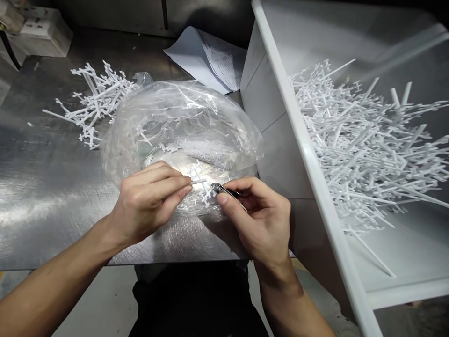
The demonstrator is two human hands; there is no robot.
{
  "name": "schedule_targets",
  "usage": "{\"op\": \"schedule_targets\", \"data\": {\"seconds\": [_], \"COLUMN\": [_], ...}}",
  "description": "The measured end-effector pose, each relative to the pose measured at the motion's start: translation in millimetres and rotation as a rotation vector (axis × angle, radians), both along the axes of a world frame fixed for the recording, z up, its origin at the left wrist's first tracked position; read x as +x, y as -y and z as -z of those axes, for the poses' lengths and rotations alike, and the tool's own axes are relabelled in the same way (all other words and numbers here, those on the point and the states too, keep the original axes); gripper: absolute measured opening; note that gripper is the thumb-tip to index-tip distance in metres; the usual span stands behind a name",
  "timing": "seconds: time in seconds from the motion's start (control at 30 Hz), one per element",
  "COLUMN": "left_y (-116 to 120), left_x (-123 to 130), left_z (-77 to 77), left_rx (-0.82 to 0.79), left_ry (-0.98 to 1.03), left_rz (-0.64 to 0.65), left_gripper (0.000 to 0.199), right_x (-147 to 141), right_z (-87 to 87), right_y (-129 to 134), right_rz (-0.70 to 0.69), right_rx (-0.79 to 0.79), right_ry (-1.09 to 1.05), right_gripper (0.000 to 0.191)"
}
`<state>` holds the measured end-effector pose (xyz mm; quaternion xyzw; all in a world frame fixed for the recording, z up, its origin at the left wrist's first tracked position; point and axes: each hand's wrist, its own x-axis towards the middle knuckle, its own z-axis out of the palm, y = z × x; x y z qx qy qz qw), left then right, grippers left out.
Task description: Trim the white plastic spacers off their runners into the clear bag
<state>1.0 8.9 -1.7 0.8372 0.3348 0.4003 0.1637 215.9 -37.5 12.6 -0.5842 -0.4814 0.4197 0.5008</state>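
My left hand (152, 201) pinches the stem of a white branched plastic piece (198, 181) in front of me. Close by on its right, my right hand (257, 210) is closed around a small metal clipper (229, 191), whose tip touches or nearly touches the piece's short side branches. Both hands are over the near part of a clear plastic bag (242, 135), which lies open with small white bits inside it.
A big white bin (308, 154) on the right holds a heap of white branched sticks (368, 150). More sticks (101, 96) lie left of the bag on the metal table (45, 187). Papers (206, 58) and a power strip (45, 30) sit at the back.
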Motion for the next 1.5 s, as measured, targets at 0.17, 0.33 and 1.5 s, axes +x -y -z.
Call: {"op": "schedule_targets", "data": {"seconds": [0.17, 0.33, 1.5], "left_y": [0.4, -1.2, -3.7], "left_x": [-0.1, -0.8, 0.3], "left_z": [-0.2, 1.3, 3.2], "left_rx": [0.014, 0.048, 0.031], "left_ry": [-0.007, -0.036, -0.150], "left_rz": [-0.008, -0.014, -0.086], "left_gripper": [0.011, 0.009, 0.012], "right_x": [0.0, 0.6, 0.7], "right_z": [-0.1, 2.1, 5.1], "right_y": [0.3, -0.9, -1.8], "right_rz": [-0.021, -0.042, -0.032], "right_rx": [0.009, 0.027, 0.012], "right_ry": [-0.017, -0.018, -0.221], "right_gripper": [0.007, 0.005, 0.010]}}
